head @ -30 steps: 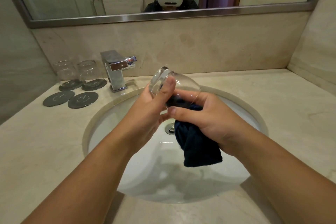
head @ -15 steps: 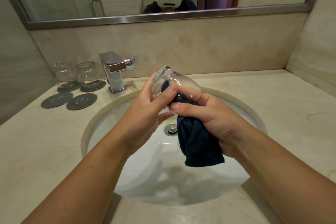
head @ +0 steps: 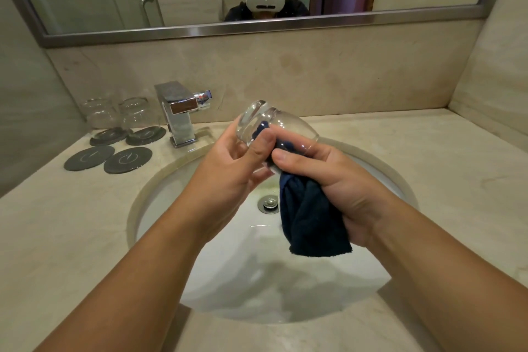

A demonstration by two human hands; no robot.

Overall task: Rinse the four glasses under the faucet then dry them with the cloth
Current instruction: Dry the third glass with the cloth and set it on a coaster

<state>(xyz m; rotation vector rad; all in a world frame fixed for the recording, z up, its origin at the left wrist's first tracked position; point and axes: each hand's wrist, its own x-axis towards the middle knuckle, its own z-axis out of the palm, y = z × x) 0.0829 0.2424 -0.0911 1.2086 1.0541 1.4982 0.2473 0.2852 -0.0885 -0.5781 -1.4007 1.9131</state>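
A glass (head: 281,123) lies tilted on its side in the air above the sink (head: 160,180), held between two bare hands. The left hand (head: 228,163) curls its fingers and thumb round the thick base end, on the left. The right hand (head: 340,183) is closed round a dark blue cloth (head: 311,223). Part of the cloth is pushed into the mouth of the glass, and the rest hangs down over the basin.

The glass is probably wet and smooth. A hard twist of the cloth inside it could pull it out of the left hand, and a drop onto the hard basin may chip or break it. The hanging end of the cloth could also brush the basin and pick up water.

The counter (head: 428,151) is pale, marble-like stone, with the white oval sink set into it and a metal drain (head: 268,203) at the bottom. A square chrome faucet (head: 180,114) stands at the far left of the sink, and no water is seen running. Left of it, a second glass (head: 98,114) and a third glass (head: 135,112) stand on dark round coasters. Two bare coasters (head: 128,159) lie nearer. A fourth glass is not in view. On the far wall, a metal-framed mirror (head: 285,26) reflects a person wearing a white headset.
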